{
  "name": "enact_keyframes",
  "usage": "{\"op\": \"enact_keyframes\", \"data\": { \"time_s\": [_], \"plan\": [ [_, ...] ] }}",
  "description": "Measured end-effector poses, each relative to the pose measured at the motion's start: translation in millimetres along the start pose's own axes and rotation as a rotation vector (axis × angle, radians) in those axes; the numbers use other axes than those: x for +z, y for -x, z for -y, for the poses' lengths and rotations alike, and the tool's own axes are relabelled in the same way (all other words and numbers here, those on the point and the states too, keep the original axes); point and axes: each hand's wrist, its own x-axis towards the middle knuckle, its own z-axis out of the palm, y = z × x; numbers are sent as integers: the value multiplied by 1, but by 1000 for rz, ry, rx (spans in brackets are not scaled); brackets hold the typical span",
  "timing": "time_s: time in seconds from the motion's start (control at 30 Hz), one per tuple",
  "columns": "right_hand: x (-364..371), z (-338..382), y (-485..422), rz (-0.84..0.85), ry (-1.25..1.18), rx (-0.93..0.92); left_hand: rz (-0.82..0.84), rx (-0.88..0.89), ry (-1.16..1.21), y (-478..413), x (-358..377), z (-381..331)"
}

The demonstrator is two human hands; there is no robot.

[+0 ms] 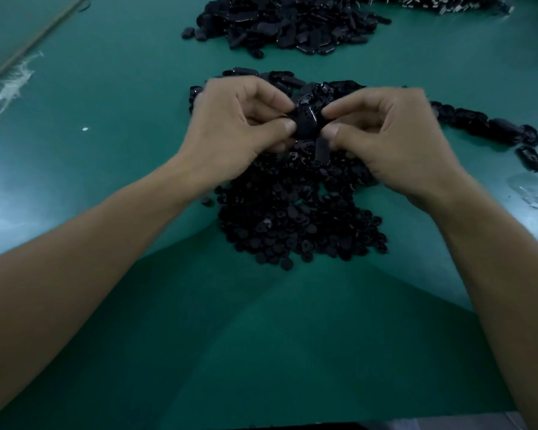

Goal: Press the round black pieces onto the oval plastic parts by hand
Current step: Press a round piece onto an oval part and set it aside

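Observation:
Both hands meet over the middle of the table. My left hand pinches the left side of a black oval plastic part between thumb and curled fingers. My right hand pinches the same part from the right, thumb tip against its lower edge. Whether a round piece sits on the part I cannot tell. Beneath the hands lies a heap of small round black pieces. More oval parts lie just beyond the hands.
A big pile of black oval parts sits at the far centre of the green table. A row of black parts trails off to the right. A clear plastic bag lies at the right edge.

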Motion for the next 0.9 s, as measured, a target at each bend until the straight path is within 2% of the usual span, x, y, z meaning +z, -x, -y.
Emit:
{"op": "enact_keyframes", "data": {
  "time_s": [0.1,0.17,0.33,0.57,0.67,0.77,0.9],
  "plan": [
    [-24,-13,-6,-129,173,38,-166,-78,-15,-9,-14,6],
    [-39,-23,-5,-140,289,104,-238,-106,-59,-13,-23,11],
    [-52,-30,-2,22,388,248,-278,-115,-167,-16,-28,23],
    [-47,-29,-3,131,486,238,-264,-30,-438,-12,-31,25],
    [-49,-29,-3,116,487,228,-273,-53,-491,-11,-30,27],
    [-50,-28,-1,15,477,192,-276,-70,-522,-10,-30,29],
    [-49,-25,-1,-119,238,177,-268,1,-507,-8,-23,19]
  ]
}}
